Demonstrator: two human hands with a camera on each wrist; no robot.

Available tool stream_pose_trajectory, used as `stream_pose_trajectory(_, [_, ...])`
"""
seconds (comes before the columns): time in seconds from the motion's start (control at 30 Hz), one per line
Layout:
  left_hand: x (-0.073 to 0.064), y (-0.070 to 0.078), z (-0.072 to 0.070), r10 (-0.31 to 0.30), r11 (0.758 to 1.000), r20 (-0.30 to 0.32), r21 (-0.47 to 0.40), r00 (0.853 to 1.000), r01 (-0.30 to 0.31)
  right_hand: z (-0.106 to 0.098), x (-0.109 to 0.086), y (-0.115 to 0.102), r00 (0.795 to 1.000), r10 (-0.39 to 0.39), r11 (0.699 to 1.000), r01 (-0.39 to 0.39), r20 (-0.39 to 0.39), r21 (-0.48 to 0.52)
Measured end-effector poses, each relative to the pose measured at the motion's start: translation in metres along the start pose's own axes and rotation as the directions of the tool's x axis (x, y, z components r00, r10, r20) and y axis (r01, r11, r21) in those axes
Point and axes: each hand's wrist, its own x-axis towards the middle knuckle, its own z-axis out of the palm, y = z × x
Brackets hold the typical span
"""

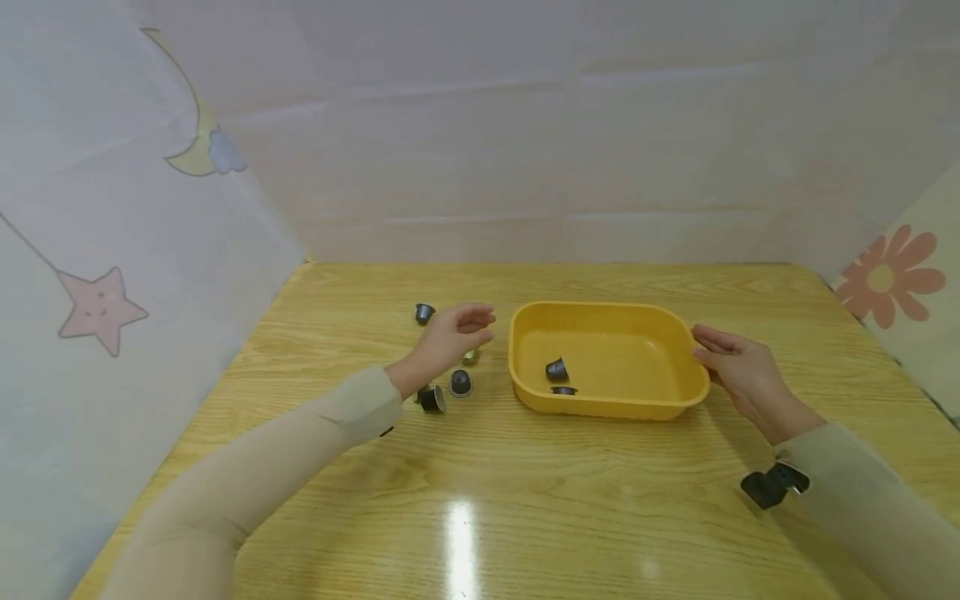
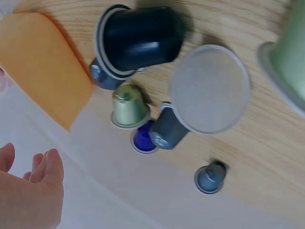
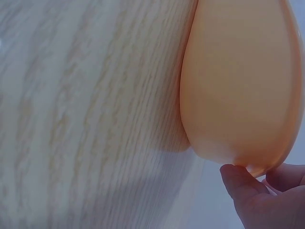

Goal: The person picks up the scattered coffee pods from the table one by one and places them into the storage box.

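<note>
My left hand [image 1: 452, 333] hovers over the wooden table, left of the yellow tray. Its fingers are loosely extended, thumb apart, and nothing shows between them; the left wrist view has the same bare hand [image 2: 35, 191] at the lower left. Coffee capsules lie beneath and around it: a dark one [image 1: 424, 314] behind, a green one [image 1: 470, 357] by the thumb, a dark one [image 1: 461, 383] and a black one on its side [image 1: 432, 399] nearer. My right hand [image 1: 746, 375] grips the right end of the yellow tray [image 1: 607, 407], thumb and fingers at its rim.
Inside the tray lie two dark capsules, one tilted [image 1: 557, 369] and one partly hidden by the front wall [image 1: 564, 390]. The left wrist view also shows a blue capsule [image 2: 144, 138]. A pale printed cloth [image 1: 525, 167] surrounds the table [image 1: 525, 492].
</note>
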Motion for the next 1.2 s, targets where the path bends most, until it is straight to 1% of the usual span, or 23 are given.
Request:
stream_pose_trajectory(0.1, [-0.002, -0.006, -0.008, -0.015, 1.000, -0.003, -0.004, 1.000, 0.015, 0.001, 0.000, 0.000, 1.000, -0.005, 1.000, 0.005, 0.003, -0.001])
stream_pose_trajectory(0.33, [-0.005, -0.019, -0.026, -0.041, 0.998, -0.036, 0.055, 0.998, 0.043, 0.000, 0.000, 0.000, 1.000, -0.006, 1.000, 0.006, 0.001, 0.006])
stream_pose_trajectory(0.43, [-0.006, -0.024, -0.033, -0.054, 0.997, -0.052, 0.050, 0.997, 0.056, 0.000, 0.000, 0.001, 1.000, -0.004, 1.000, 0.004, 0.001, 0.011])
stream_pose_trajectory(0.57, [-0.005, -0.029, -0.041, -0.055, 0.996, -0.076, 0.062, 0.996, 0.060, 0.000, -0.001, 0.001, 1.000, 0.002, 1.000, -0.002, -0.001, -0.020])
stream_pose_trajectory(0.67, [-0.005, -0.032, -0.044, -0.050, 0.993, -0.084, 0.103, 0.995, 0.058, 0.000, -0.002, 0.001, 1.000, 0.005, 1.000, -0.005, -0.001, -0.027])
stream_pose_trajectory(0.77, [-0.005, -0.034, -0.047, -0.034, 0.984, -0.094, 0.169, 0.995, 0.050, 0.000, -0.002, 0.001, 1.000, 0.003, 1.000, -0.003, 0.001, -0.015])
stream_pose_trajectory(0.87, [-0.004, -0.037, -0.051, -0.009, 0.968, -0.105, 0.250, 0.994, 0.035, 0.000, -0.001, 0.001, 1.000, -0.003, 1.000, 0.003, 0.004, -0.009])
stream_pose_trajectory(0.97, [-0.001, -0.042, -0.055, 0.007, 0.950, -0.106, 0.310, 0.994, 0.026, 0.000, -0.001, 0.001, 1.000, -0.007, 1.000, 0.007, 0.004, -0.004])
stream_pose_trajectory(1.07, [0.002, -0.047, -0.059, -0.005, 0.941, -0.099, 0.337, 0.995, 0.038, 0.000, -0.001, 0.000, 1.000, -0.008, 1.000, 0.008, 0.000, -0.001])
stream_pose_trajectory(1.2, [0.006, -0.053, -0.066, -0.038, 0.927, -0.090, 0.369, 0.995, 0.069, 0.000, 0.000, 0.001, 1.000, -0.002, 1.000, 0.002, -0.003, 0.003])
